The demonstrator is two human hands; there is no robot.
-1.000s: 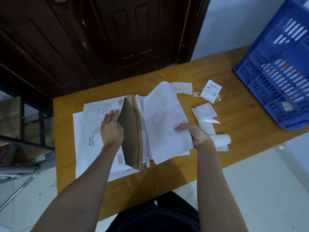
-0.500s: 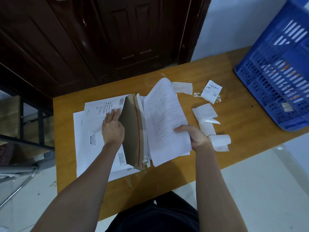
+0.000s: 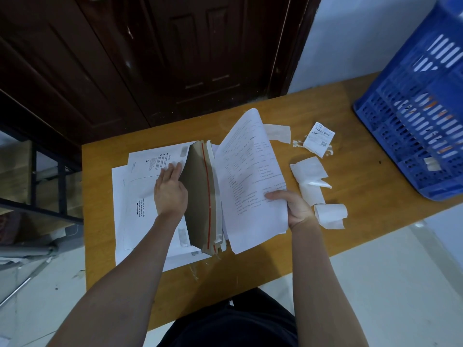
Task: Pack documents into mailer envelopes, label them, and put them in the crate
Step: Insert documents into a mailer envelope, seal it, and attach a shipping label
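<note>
We note a wooden table (image 3: 350, 101) seen from above, with a dark door (image 3: 175, 58) beyond its far edge. On the left half lies a stack of white mailer envelopes (image 3: 140, 196), printed faces up. The left hand (image 3: 170, 190) lies on the top envelope, fingers straight and together, pointing far; its thumb side is against the raised brown flap (image 3: 200, 194), which stands up from the envelope and carries a red strip along its length.

The right hand (image 3: 292, 209) pinches a sheaf of printed documents (image 3: 250, 186) at their right edge, thumb on top, other fingers hidden beneath. The sheets are tilted up, their left edge meeting the envelope mouth just right of the flap; we cannot tell how far in they sit.

To the right of the documents: a printed label (image 3: 318, 139) near the far side, curled scraps of white backing paper (image 3: 310, 179) closer in, one roll just beside the right wrist. The blue crate (image 3: 421, 126) sits on the far right corner of the table, well apart from both hands.
</note>
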